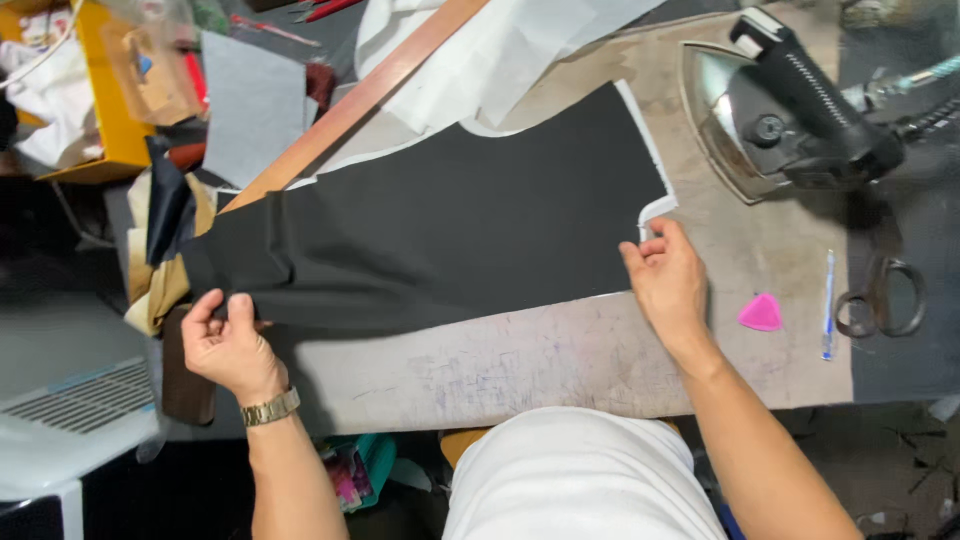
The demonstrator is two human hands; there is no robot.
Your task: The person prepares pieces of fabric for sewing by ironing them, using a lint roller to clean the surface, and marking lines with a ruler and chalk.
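While the black fabric panel [440,225] lies spread across the worn desk [500,365], the left hand [228,345] has its grip clenched on the panel's near left edge, and the right hand [668,280] pinches the right corner where the white lining [655,210] curls out. Smoothing well probably calls for even tension from both ends, keeping the edge aligned with the lining beneath. A steam iron [775,110] rests well apart at the upper right; scissors [885,295], a pen [828,305] and pink tailor's chalk [761,313] lie beside the right hand. The panel's far left folds are hard to read, and the wooden ruler [350,105] is cut off above.
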